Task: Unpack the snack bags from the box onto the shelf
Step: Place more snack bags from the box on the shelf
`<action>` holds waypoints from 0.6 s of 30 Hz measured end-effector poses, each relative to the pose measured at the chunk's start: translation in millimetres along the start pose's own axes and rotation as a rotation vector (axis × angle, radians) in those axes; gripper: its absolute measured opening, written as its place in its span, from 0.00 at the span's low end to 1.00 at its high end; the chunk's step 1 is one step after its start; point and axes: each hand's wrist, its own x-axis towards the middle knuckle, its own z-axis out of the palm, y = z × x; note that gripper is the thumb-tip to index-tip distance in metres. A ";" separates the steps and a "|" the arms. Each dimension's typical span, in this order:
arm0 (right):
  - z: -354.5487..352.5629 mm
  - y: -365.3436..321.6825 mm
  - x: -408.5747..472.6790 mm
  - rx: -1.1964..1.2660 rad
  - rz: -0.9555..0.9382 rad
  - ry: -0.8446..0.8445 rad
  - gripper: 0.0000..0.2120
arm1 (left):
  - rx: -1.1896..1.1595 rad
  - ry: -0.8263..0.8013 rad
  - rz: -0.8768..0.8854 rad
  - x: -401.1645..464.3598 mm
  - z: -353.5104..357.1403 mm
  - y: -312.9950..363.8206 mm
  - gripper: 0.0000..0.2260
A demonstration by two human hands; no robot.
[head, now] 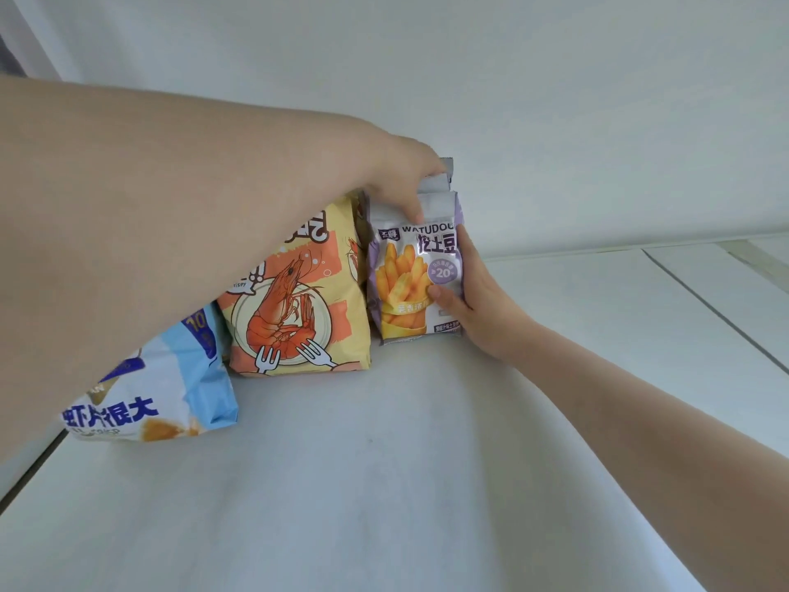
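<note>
The purple fries bag [416, 275] stands on the shelf [384, 463], at 3 o'clock of the prawn bag [299, 292]. Light, puffy, slippery film: right hand [474, 305] grips its side edge, left hand [405, 185] pinches the stiffer top seal.

Both hands on the purple fries bag [416, 279], left hand [401, 181] pinching its top, right hand [478, 301] gripping its side, upright on the white shelf [384, 463], prawn bag [299, 301] just beside

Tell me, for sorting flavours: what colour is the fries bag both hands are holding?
Pale purple with yellow fries pictured on the fries bag, seen in the head view.
</note>
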 end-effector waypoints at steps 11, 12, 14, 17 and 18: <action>8.7 -3.0 -8.7 -0.001 0.159 0.029 0.37 | 0.046 0.048 -0.013 -5.5 2.8 -1.8 0.25; 12.1 -4.3 -10.1 0.008 0.176 0.053 0.37 | 0.059 0.056 -0.014 -5.2 2.8 -0.9 0.25; 16.5 -5.5 -11.0 0.035 0.196 0.092 0.37 | 0.083 0.059 -0.013 -3.7 2.7 1.3 0.25; 17.8 -5.3 -11.1 0.057 0.214 0.085 0.43 | 0.113 0.055 -0.009 -2.0 2.8 2.9 0.24; 17.2 -6.2 -11.5 0.056 0.223 0.082 0.44 | 0.114 0.055 -0.009 -2.3 2.6 3.4 0.24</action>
